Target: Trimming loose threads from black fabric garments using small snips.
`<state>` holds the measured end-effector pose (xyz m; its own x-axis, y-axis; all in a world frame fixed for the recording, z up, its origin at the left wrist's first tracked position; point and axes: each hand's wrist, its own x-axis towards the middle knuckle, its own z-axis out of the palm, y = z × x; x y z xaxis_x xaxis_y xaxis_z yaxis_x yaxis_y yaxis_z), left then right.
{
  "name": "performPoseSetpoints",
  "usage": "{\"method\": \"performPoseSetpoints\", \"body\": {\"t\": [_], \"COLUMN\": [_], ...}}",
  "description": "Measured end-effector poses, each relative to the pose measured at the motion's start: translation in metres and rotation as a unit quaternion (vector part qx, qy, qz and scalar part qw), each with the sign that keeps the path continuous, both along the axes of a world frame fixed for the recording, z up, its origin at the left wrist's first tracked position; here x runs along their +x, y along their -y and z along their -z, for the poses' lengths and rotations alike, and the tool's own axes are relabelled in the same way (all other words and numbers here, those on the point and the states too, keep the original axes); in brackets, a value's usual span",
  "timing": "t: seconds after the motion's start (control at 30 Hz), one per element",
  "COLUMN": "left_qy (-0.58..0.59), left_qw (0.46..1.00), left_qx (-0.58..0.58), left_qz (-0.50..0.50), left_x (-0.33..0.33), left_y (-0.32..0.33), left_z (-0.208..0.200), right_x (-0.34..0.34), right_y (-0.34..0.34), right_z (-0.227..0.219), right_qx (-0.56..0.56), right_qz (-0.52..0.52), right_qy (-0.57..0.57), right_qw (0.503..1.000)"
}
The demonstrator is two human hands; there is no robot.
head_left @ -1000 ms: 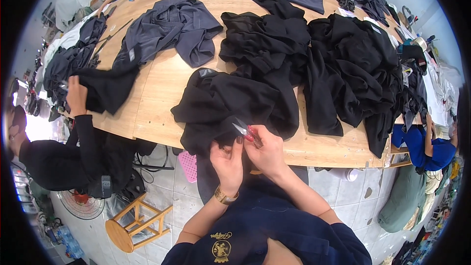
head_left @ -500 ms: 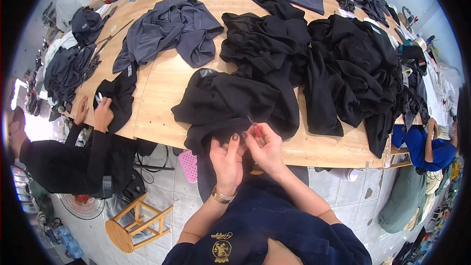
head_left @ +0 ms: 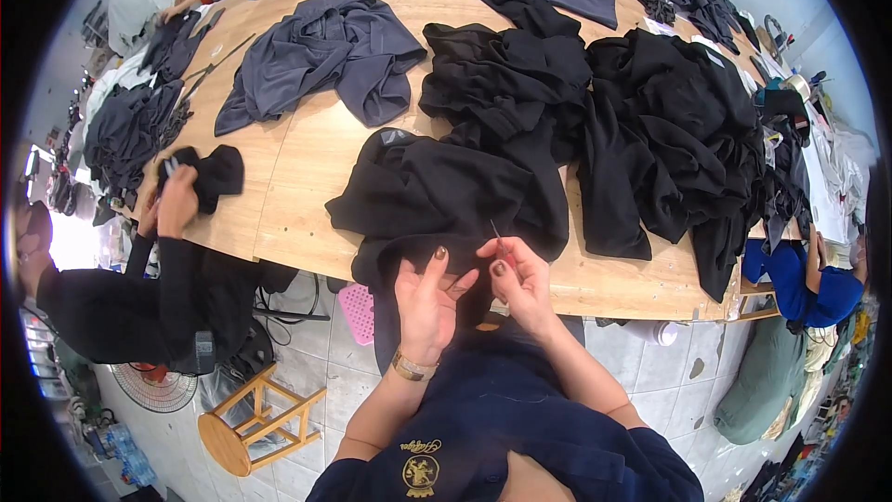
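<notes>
A black garment (head_left: 432, 186) lies bunched at the table's near edge, its front fold hanging toward me. My left hand (head_left: 425, 302) is beside that fold, palm turned up and thumb raised, its fingers apart with nothing visible in them. To its right, my right hand (head_left: 528, 286) pinches a small red-handled tool (head_left: 506, 258) with a thin pointed metal tip. The tip points up and away from me, over the black cloth. My fingers cover most of the handle, so its exact kind does not show.
Heaped black garments (head_left: 674, 121) fill the table's right side. A grey garment (head_left: 325, 56) lies farther left. At left, a co-worker's hand (head_left: 177, 200) handles a black cloth piece (head_left: 218, 177); other people work at the far edge and right. A wooden stool (head_left: 228, 442) stands lower left.
My hands have moved apart, the right shifting slightly right with the red-handled tool, its tip now more upright. The co-worker at left has moved the black cloth piece away from the grey garment.
</notes>
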<state>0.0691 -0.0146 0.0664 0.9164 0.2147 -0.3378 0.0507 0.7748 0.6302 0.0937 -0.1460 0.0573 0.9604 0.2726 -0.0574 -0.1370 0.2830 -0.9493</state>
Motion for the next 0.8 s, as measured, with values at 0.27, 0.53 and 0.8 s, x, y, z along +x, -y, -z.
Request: {"method": "performPoseSetpoints", "body": {"t": [0.27,0.53,0.8], "left_qy": [-0.02,-0.007,0.0], "left_qw": [1.0,0.999,0.998], "left_qx": [0.002,0.036,0.07], "left_qz": [0.017,0.005,-0.005], "left_x": [-0.001,-0.001,-0.003], "left_y": [-0.006,-0.004,-0.001], "left_z": [-0.003,-0.004,-0.004], "right_x": [0.015,0.014,0.015], "right_y": [0.015,0.019,0.016], "right_z": [-0.001,0.005,0.001], "right_qx": [-0.391,-0.479,-0.485], "right_qz": [0.078,0.06,0.06], "right_qy": [0.375,0.451,0.463], "right_qw": [0.837,0.751,0.739]}}
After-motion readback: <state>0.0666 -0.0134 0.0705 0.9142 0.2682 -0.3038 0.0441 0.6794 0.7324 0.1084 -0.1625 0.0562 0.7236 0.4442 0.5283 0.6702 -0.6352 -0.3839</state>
